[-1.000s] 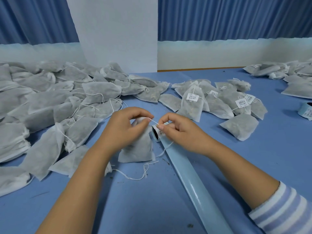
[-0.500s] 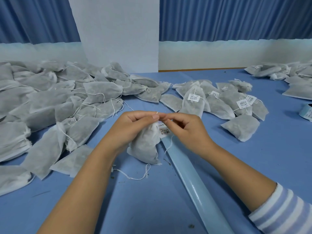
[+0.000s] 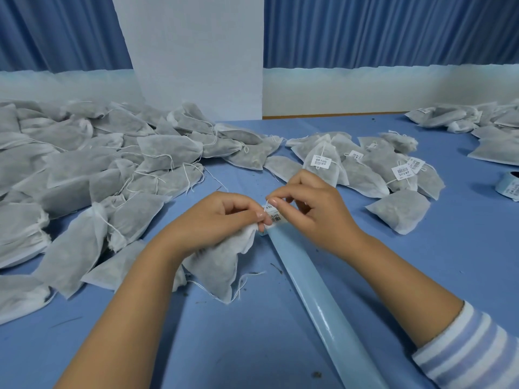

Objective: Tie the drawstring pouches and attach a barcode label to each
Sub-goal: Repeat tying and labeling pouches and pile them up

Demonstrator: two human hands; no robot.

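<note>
Pouch point(image 3: 216, 265) of grey-white mesh sits at the near middle of the blue surface point(image 3: 421, 265). Its bottom rests there and its gathered neck is raised in our left hand point(image 3: 222, 217), whose fingers curl round it. Our right hand point(image 3: 311, 209) meets the left just above the neck, thumb and forefinger pinching a small white barcode label point(image 3: 274, 216) between the two hands. We cannot tell whether the label sticks to the drawstring.

Just below the label begins a long pale-blue backing strip point(image 3: 309, 287), which runs toward us beside the right forearm. A loose white thread point(image 3: 252, 273) trails by the pouch's bottom.

To our left spreads a big heap of unlabelled pouches point(image 3: 84, 175). Beyond the hands to the right lies a smaller group of labelled pouches point(image 3: 373, 175). A label roll point(image 3: 509, 186) shows at the right edge, and a far pile point(image 3: 463, 119) lies behind it. A striped sleeve point(image 3: 471, 352) covers our right arm.
</note>
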